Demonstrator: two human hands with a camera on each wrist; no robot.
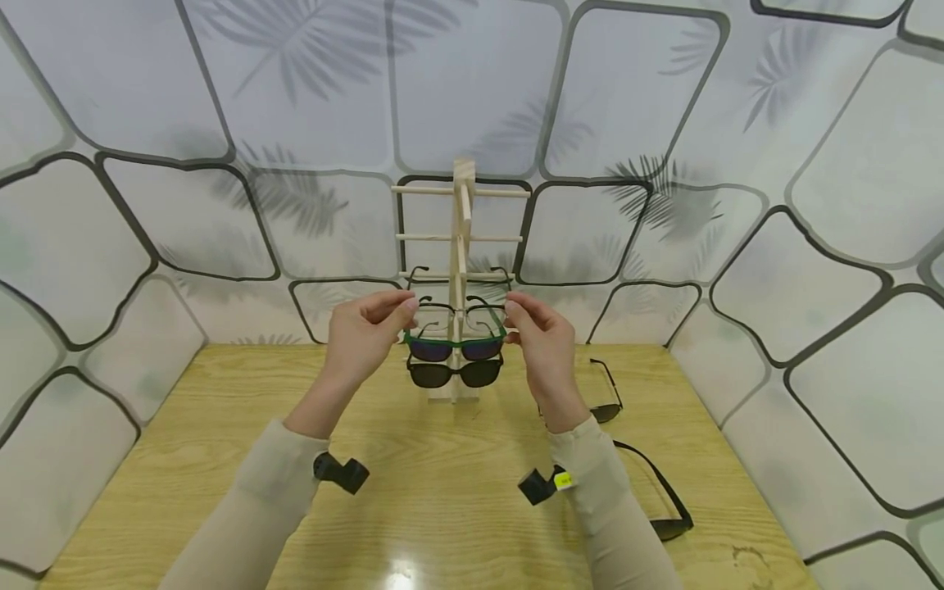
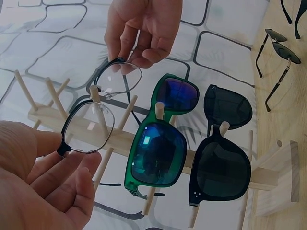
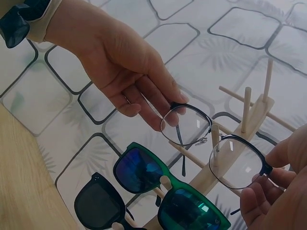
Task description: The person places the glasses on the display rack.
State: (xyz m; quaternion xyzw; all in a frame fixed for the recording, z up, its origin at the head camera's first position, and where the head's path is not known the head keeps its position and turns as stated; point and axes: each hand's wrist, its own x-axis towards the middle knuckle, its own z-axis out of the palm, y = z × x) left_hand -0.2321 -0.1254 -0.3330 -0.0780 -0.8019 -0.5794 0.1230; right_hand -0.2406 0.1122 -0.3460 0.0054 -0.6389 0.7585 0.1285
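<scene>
Clear-lens eyeglasses with a dark upper rim [image 2: 67,120] face me at a wooden display stand [image 1: 463,217]. My left hand [image 1: 366,334] pinches one outer corner of the frame, and my right hand [image 1: 544,334] pinches the other. The bridge is beside a short peg [image 2: 98,103]; whether it rests on it I cannot tell. Just below hang green-framed sunglasses [image 2: 158,153] with blue mirrored lenses. Black sunglasses [image 2: 223,167] sit on the lowest place of the stand. In the right wrist view both hands' fingertips are at the eyeglasses' ends.
Thin-framed sunglasses [image 1: 606,411] lie on the wooden table [image 1: 369,508] to the right. Thicker black sunglasses [image 1: 669,528] lie nearer, partly hidden by my right sleeve. Bare rods [image 1: 424,190] stick out from the stand's upper part. Patterned walls [image 1: 317,229] enclose the table.
</scene>
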